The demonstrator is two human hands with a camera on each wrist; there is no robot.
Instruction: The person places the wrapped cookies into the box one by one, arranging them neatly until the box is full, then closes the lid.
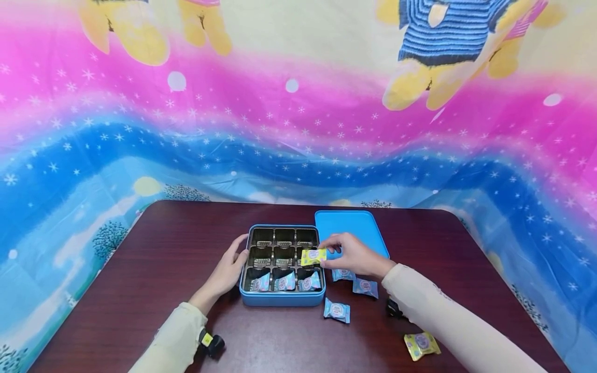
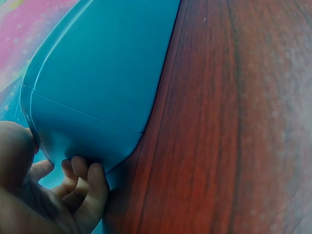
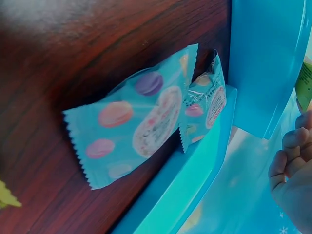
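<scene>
A blue tin box (image 1: 282, 300) with a divided dark tray stands on the table. Along its front row sit three blue candy packets (image 1: 285, 282), one per compartment. My left hand (image 1: 231, 268) holds the box's left side, thumb at the rim; the left wrist view shows its fingers (image 2: 97, 183) bent against the blue wall. Between thumb and fingers my right hand (image 1: 355, 255) pinches a yellow candy packet (image 1: 311, 257) over the right compartment of the middle row. Only a greenish-yellow edge of that packet (image 3: 305, 85) shows in the right wrist view.
The blue lid (image 1: 350, 224) lies behind and right of the box. Right of the box are loose blue packets (image 1: 337, 311), (image 1: 366, 288), and one partly under my right hand. Another yellow packet (image 1: 422, 345) lies near my right forearm. A patterned cloth (image 1: 298, 119) hangs behind the table.
</scene>
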